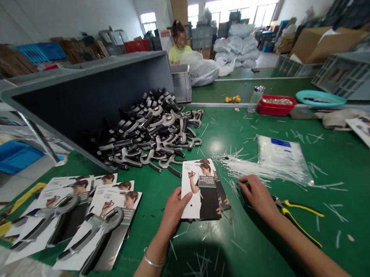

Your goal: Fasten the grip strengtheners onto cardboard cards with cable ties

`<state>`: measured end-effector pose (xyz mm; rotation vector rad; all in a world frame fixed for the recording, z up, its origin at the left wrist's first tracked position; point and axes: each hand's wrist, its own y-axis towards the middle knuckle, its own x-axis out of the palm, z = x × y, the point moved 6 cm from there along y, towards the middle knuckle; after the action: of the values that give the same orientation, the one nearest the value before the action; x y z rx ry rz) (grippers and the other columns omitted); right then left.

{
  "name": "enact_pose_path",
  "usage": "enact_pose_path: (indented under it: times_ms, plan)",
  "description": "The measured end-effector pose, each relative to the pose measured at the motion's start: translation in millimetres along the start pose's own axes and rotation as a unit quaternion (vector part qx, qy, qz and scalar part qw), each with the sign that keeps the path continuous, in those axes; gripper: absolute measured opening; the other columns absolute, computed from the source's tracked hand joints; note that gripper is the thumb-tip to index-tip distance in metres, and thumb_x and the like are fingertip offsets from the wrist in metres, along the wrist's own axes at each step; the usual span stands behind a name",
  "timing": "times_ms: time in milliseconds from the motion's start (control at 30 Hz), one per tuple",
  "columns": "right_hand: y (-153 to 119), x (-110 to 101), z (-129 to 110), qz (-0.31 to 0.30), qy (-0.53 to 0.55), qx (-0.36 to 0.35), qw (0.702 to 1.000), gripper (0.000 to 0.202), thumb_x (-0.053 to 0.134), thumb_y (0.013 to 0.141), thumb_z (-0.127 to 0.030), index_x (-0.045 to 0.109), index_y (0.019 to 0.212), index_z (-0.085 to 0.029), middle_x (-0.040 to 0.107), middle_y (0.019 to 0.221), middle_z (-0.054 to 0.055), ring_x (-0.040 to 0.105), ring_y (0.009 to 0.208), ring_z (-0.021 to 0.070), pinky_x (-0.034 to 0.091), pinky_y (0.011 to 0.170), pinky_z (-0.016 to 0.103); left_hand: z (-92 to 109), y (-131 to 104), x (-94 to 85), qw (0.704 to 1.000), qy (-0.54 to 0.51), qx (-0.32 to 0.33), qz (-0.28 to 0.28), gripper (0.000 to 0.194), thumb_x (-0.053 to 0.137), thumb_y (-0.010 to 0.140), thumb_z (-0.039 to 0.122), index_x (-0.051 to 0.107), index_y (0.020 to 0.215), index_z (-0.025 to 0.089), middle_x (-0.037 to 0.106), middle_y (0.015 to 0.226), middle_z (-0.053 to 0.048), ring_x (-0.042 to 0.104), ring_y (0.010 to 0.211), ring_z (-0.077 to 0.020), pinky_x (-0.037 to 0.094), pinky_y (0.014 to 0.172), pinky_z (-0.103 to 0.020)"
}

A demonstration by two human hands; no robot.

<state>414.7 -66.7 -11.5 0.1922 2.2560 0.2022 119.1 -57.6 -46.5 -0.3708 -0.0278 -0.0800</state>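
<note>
Under the left hand (pixel 176 205), white-and-black printed cards (pixel 199 195) overlap.

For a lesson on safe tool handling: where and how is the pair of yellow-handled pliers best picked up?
I'd grip both handles near the joint, the right hand coming from above and the right. The pliers lie on the table with handles spread toward the right, giving room there, while their head sits close to the right forearm.
</note>
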Motion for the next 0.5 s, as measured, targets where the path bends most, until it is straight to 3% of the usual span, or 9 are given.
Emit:
enact_pose_path:
  times_ms: [100, 167, 300, 367, 500]
  plan:
    - [6.5, -12.7, 34.8, -0.042, -0.160, 0.054, 0.985, 0.015, 0.056, 0.089, -0.031, 0.061, 0.092, -0.018, 0.061, 0.101, 0.013, 0.062, 0.089, 0.0250, 0.046, 0.080, 0.035, -0.4, -1.3, -1.6, 1.000, 0.018, -0.011, 0.002, 0.046, 0.072, 0.076, 0.045, 0.057, 0.107, 0.014, 0.068, 0.065, -0.001, 0.059, 0.041, -0.0159, 0.041, 0.031, -0.022]
    - [10.7, -12.9, 43.8, -0.079, -0.203, 0.078, 0.973, 0.014, 0.055, 0.090, -0.029, 0.062, 0.089, -0.017, 0.063, 0.100, 0.013, 0.063, 0.084, 0.0227, 0.044, 0.073, 0.031, 1.2, -9.9, -6.4, 1.000, -0.026, -0.009, -0.001, 0.045, 0.073, 0.076, 0.041, 0.058, 0.109, 0.013, 0.071, 0.073, -0.004, 0.063, 0.049, -0.0158, 0.048, 0.037, -0.023]
    - [18.1, -7.6, 42.1, -0.151, -0.152, 0.078, 0.974, 0.019, 0.051, 0.091, -0.029, 0.062, 0.081, -0.018, 0.068, 0.081, 0.008, 0.062, 0.071, 0.0187, 0.039, 0.064, 0.027, -2.2, -33.5, -21.5, 0.987, -0.156, -0.036, -0.004, 0.048, 0.080, 0.071, 0.024, 0.061, 0.113, 0.012, 0.072, 0.107, -0.012, 0.070, 0.081, -0.0169, 0.059, 0.067, -0.024]
    - [20.5, -6.4, 42.4, -0.176, -0.116, 0.080, 0.974, 0.020, 0.049, 0.092, -0.030, 0.062, 0.082, -0.018, 0.067, 0.071, 0.005, 0.061, 0.064, 0.0169, 0.038, 0.062, 0.026, -3.7, -39.6, -33.2, 0.982, -0.183, -0.034, 0.035, 0.048, 0.082, 0.069, 0.021, 0.063, 0.112, 0.012, 0.072, 0.109, -0.012, 0.070, 0.082, -0.0153, 0.059, 0.069, -0.022]
    - [24.7, -7.4, 44.3, -0.144, -0.148, 0.072, 0.976, 0.014, 0.054, 0.089, -0.030, 0.060, 0.086, -0.018, 0.068, 0.087, 0.010, 0.063, 0.078, 0.0208, 0.038, 0.065, 0.027, -1.7, -35.5, -44.8, 0.977, -0.197, -0.015, 0.084, 0.040, 0.080, 0.070, 0.022, 0.066, 0.106, 0.011, 0.073, 0.104, -0.010, 0.070, 0.081, -0.0152, 0.059, 0.071, -0.023]
